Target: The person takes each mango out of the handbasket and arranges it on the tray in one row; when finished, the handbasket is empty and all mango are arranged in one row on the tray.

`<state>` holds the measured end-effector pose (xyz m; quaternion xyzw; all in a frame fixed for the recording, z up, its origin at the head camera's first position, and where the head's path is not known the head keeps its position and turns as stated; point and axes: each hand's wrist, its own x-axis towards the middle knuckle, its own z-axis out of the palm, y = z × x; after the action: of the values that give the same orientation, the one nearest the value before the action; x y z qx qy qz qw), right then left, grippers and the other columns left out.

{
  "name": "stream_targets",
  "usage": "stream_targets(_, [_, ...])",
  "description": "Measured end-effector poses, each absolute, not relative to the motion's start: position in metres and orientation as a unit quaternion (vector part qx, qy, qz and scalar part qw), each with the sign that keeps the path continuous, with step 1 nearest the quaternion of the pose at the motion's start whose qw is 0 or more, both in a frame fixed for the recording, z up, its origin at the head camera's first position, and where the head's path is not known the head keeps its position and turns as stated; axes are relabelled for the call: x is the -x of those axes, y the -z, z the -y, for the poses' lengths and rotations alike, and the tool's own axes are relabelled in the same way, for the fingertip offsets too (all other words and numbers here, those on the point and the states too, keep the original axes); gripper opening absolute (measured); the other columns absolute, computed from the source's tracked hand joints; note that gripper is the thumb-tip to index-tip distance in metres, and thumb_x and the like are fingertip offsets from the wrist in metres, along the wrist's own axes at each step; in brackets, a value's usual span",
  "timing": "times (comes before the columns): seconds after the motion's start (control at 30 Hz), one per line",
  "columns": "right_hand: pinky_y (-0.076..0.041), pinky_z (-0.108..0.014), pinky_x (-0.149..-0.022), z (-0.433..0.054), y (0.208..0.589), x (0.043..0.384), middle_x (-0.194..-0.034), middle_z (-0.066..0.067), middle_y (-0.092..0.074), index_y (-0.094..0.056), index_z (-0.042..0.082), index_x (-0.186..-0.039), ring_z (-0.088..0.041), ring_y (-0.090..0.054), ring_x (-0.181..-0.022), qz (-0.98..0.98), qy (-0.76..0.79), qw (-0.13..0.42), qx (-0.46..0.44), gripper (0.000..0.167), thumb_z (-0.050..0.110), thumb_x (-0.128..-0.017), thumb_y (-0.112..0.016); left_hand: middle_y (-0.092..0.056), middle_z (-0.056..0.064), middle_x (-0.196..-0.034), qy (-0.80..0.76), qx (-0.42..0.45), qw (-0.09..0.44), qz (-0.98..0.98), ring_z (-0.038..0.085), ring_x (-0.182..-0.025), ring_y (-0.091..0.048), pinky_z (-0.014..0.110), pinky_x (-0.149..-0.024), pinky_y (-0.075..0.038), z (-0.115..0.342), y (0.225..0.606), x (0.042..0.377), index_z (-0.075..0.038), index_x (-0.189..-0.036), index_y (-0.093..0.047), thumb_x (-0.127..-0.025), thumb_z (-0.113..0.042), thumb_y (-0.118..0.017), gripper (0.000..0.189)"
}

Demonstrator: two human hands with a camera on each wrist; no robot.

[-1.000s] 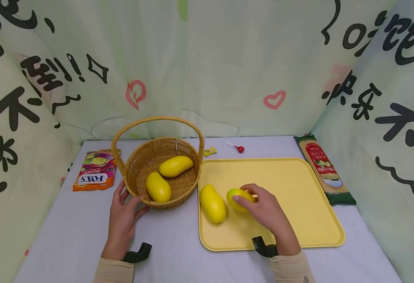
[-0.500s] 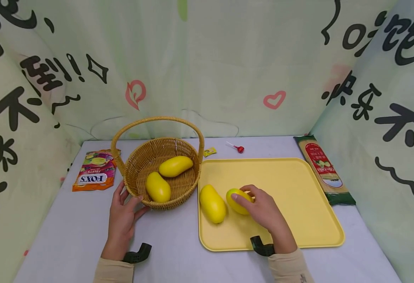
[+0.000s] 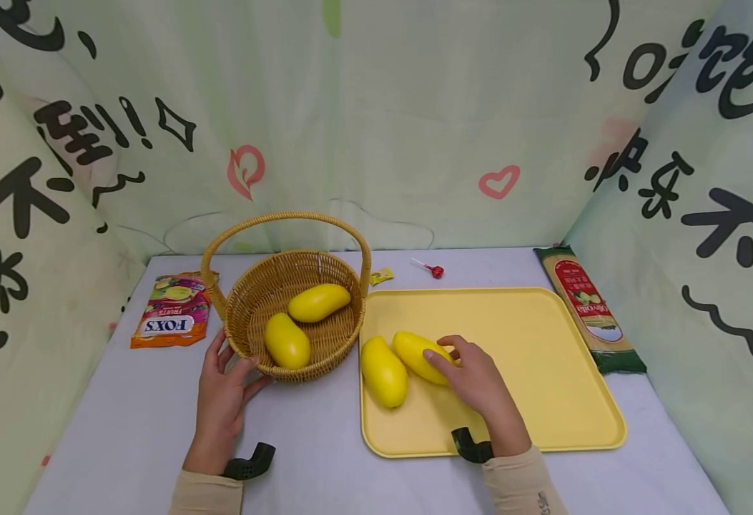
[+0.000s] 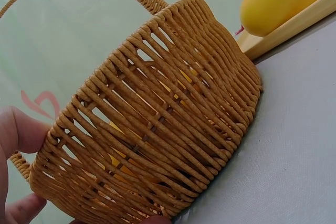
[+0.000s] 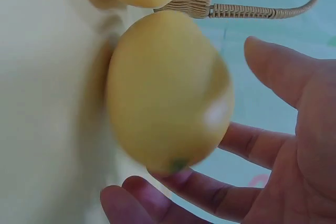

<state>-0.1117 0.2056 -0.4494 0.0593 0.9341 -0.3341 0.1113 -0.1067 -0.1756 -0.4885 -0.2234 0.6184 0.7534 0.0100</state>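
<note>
My left hand (image 3: pixel 222 400) holds the near left side of a wicker basket (image 3: pixel 327 365), its fingers spread around the wall and rim. Inside the basket lie two yellow mangoes (image 3: pixel 320 302). On the yellow tray (image 3: pixel 524 357), a mango (image 3: pixel 384 372) lies near the left edge. Right beside it is another mango (image 3: pixel 417 354), with my right hand (image 3: pixel 479 379) around its near end. In the right wrist view, the thumb stands apart from this mango (image 5: pixel 168 87), while the other fingers are curved loosely by its greenish tip.
A FOX'S candy bag (image 3: pixel 173 311) lies left of the basket. Behind the tray are a small yellow packet (image 3: pixel 382 276) and a red lollipop (image 3: pixel 437 272). A green-and-tan package (image 3: pixel 588 307) lies along the tray's right edge. Printed curtains enclose the table.
The mango at my right hand has turned and tipped down to the left, coming against the other tray mango, which shifted slightly left. My right hand moved slightly left; my left hand stayed put.
</note>
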Motion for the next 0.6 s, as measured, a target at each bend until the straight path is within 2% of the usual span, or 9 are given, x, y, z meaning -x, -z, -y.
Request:
stream_targets(0.27, [-0.058,-0.052,-0.095,-0.2049,0.4489,0.1103,-0.130,-0.019,-0.068,-0.061,0.009,-0.143,-0.034,-0.063,-0.114,-0.935,0.331,0.114,-0.062,0.057,0.049,-0.103,-0.063,-0.026,0.006,-0.173,-0.753,0.223,0.009,-0.619,0.031,-0.142,-0.050,0.048,-0.096,-0.061,0.1755,0.4883,0.1064,-0.037,-0.170,-0.015,-0.103,-0.007,-0.060,0.086])
stream_targets(0.6, [-0.058,-0.052,-0.095,-0.2054,0.4498,0.1098,-0.130,-0.018,-0.069,-0.061,0.009,-0.143,-0.033,-0.063,-0.114,-0.933,0.335,0.115,-0.060,0.057,0.049,-0.102,-0.063,-0.026,0.006,-0.173,-0.750,0.223,0.010,-0.623,0.031,-0.143,-0.050,0.049,-0.096,-0.061,0.1746,0.4869,0.1052,-0.036,-0.170,-0.015,-0.103,-0.007,-0.060,0.086])
